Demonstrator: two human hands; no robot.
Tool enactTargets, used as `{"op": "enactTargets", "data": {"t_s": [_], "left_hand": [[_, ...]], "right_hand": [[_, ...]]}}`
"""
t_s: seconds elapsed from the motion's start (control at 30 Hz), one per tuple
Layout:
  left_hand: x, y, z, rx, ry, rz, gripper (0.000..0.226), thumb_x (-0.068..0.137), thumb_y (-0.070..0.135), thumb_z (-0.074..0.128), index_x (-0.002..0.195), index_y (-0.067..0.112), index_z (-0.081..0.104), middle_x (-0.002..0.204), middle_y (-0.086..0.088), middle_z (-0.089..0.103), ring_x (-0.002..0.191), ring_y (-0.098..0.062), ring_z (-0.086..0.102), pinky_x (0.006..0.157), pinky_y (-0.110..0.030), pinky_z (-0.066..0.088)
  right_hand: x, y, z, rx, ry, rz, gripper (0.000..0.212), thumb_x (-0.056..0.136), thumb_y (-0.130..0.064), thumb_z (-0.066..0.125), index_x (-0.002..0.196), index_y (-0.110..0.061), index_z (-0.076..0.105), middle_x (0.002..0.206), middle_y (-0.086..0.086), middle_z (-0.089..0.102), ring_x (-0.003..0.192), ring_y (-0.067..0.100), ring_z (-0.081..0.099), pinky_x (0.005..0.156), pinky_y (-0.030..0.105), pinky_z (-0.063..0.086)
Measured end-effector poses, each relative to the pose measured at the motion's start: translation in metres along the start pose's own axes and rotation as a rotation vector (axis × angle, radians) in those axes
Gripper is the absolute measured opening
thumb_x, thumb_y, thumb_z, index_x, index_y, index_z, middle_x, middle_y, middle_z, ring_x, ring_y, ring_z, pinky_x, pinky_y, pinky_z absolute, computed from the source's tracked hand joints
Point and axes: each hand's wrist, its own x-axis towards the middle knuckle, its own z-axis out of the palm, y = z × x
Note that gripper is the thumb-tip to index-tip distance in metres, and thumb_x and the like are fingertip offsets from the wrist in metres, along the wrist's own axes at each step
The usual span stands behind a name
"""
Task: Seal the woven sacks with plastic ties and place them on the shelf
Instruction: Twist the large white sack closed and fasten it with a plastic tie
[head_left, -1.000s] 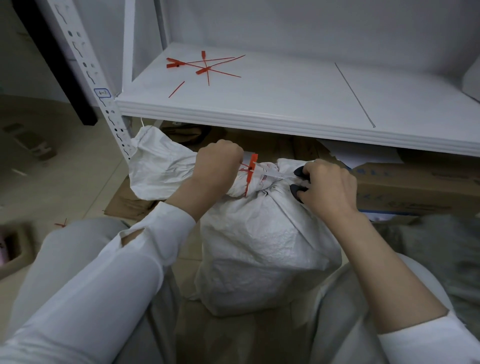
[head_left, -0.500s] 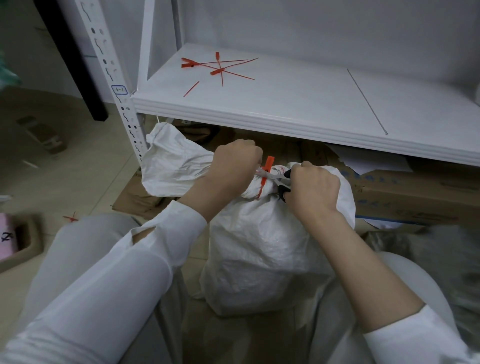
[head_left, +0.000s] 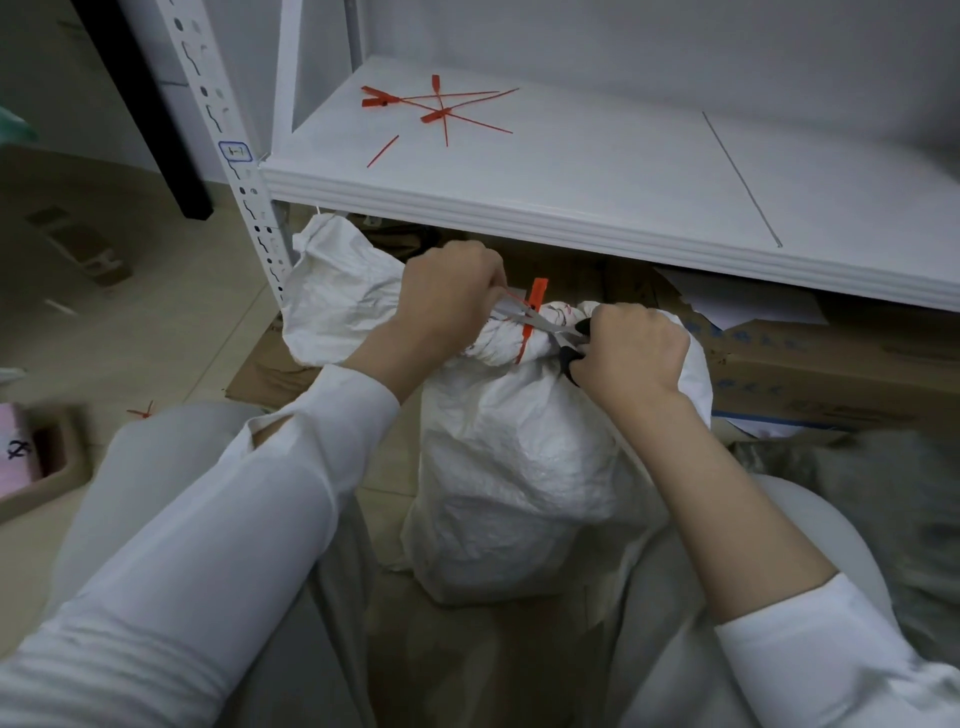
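Sack (head_left: 519, 467) on floor between your knees, below shelf (head_left: 571, 171); red tie (head_left: 530, 322) cinched round neck; left hand (head_left: 447, 296) clenched on gathered neck, so hold tail taut; right hand (head_left: 631, 348) curled through scissors (head_left: 558, 328) handles; snip tail close to lock, clear of fabric.

Plenty of open room across the shelf (head_left: 597, 171); loose ties (head_left: 441, 111) at its back-left corner; underneath it, probably cramped by boxes (head_left: 810, 364).

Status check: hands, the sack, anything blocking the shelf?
Left hand grips the sack by its neck. Right hand holds scissors, blades at the red tie around the neck. Sack on floor, not yet shelved. Loose ties lie on the shelf, left end.
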Motion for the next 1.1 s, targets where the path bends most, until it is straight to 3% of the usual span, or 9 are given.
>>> {"op": "enactTargets", "data": {"t_s": [0.07, 0.3, 0.5, 0.77, 1.1], "left_hand": [[0.002, -0.004, 0.000, -0.025, -0.019, -0.057, 0.016, 0.094, 0.026, 0.056, 0.099, 0.020, 0.071, 0.102, 0.001, 0.068, 0.093, -0.023, 0.063, 0.071, -0.034, 0.047], [0.003, -0.003, 0.001, -0.080, -0.023, -0.136, 0.013, 0.091, 0.018, 0.058, 0.092, 0.017, 0.072, 0.097, 0.000, 0.070, 0.091, -0.023, 0.063, 0.072, -0.033, 0.048], [0.003, -0.003, 0.001, -0.091, -0.021, -0.172, 0.013, 0.091, 0.018, 0.059, 0.092, 0.018, 0.073, 0.096, -0.001, 0.071, 0.090, -0.023, 0.063, 0.068, -0.032, 0.044], [0.003, -0.005, 0.002, -0.090, -0.037, -0.204, 0.013, 0.089, 0.015, 0.058, 0.086, 0.019, 0.071, 0.093, -0.001, 0.070, 0.088, -0.025, 0.063, 0.068, -0.033, 0.047], [-0.002, 0.003, 0.002, -0.109, -0.022, -0.016, 0.015, 0.093, 0.022, 0.058, 0.096, 0.015, 0.071, 0.095, -0.001, 0.068, 0.089, -0.020, 0.061, 0.067, -0.029, 0.039]], "right_hand": [[-0.002, 0.005, -0.001, -0.002, 0.008, -0.022, 0.035, 0.077, -0.041, 0.072, 0.078, -0.019, 0.044, 0.078, 0.000, 0.045, 0.082, 0.024, 0.054, 0.062, 0.030, 0.031], [-0.008, 0.018, -0.005, -0.012, 0.038, -0.035, 0.038, 0.075, -0.039, 0.071, 0.070, -0.015, 0.043, 0.074, 0.001, 0.043, 0.073, 0.023, 0.038, 0.070, 0.032, 0.030], [-0.011, 0.018, -0.010, -0.014, 0.051, -0.042, 0.035, 0.078, -0.038, 0.071, 0.076, -0.016, 0.043, 0.078, 0.000, 0.042, 0.087, 0.027, 0.054, 0.073, 0.034, 0.028], [-0.011, 0.019, -0.015, 0.022, 0.082, -0.028, 0.036, 0.077, -0.038, 0.071, 0.073, -0.016, 0.043, 0.077, 0.000, 0.042, 0.086, 0.028, 0.054, 0.073, 0.033, 0.027], [-0.008, 0.007, -0.012, 0.023, 0.060, -0.039, 0.034, 0.078, -0.032, 0.072, 0.075, -0.016, 0.043, 0.078, 0.001, 0.044, 0.088, 0.027, 0.054, 0.076, 0.035, 0.031]]}}
